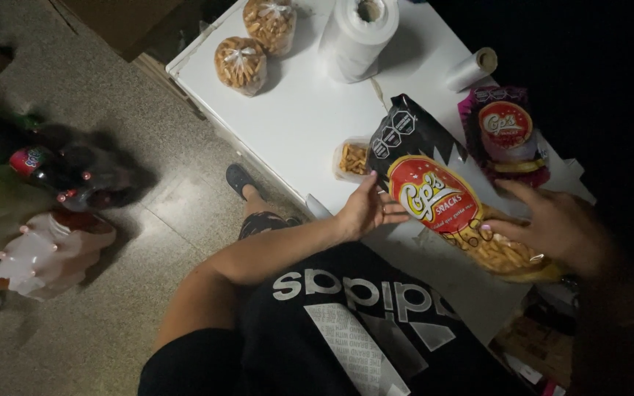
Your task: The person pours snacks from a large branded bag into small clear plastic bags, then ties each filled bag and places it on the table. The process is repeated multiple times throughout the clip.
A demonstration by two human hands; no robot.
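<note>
Large black foil snack bag [442, 198] with red round label: lies on the white worktop [295, 117], centre-right. Left hand [365, 209] open against its near-left edge; right hand [559, 227] spread over its right end. Step judged: steadying the bag; next calls for a firm two-handed grip.

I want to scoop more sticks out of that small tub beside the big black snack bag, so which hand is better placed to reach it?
Left, probably. The left hand rests at the big black snack bag's near edge, just below the small tub. The right hand lies on the bag's far side, with the bag between it and the tub.
</note>
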